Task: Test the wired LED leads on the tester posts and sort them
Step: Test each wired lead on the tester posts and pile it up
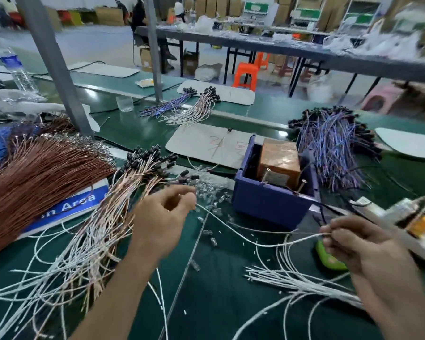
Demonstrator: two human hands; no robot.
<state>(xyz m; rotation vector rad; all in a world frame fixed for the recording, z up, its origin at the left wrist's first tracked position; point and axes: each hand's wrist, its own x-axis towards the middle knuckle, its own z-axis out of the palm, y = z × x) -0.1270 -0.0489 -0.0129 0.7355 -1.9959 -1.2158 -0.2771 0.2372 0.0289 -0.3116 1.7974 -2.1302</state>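
My left hand (162,217) hovers over the green bench, thumb and fingertips pinching one end of a white lead (233,231). That lead sags across to my right hand (353,244), which grips its other end along with a bundle of white leads (292,280) fanned out below. The tester (275,175), a blue box holding a copper-wrapped block with two metal posts (302,182), stands just beyond and between my hands. A pile of pink-and-white wired LEDs (123,192) with black caps lies left of my left hand.
A thick sheaf of brown wires (35,173) covers the left. Purple-wired LEDs (334,148) are heaped right of the tester. Smaller sorted bunches (189,109) lie further back by white mats (206,146). Loose clear LEDs (211,192) scatter mid-bench. A grey post (57,65) rises at left.
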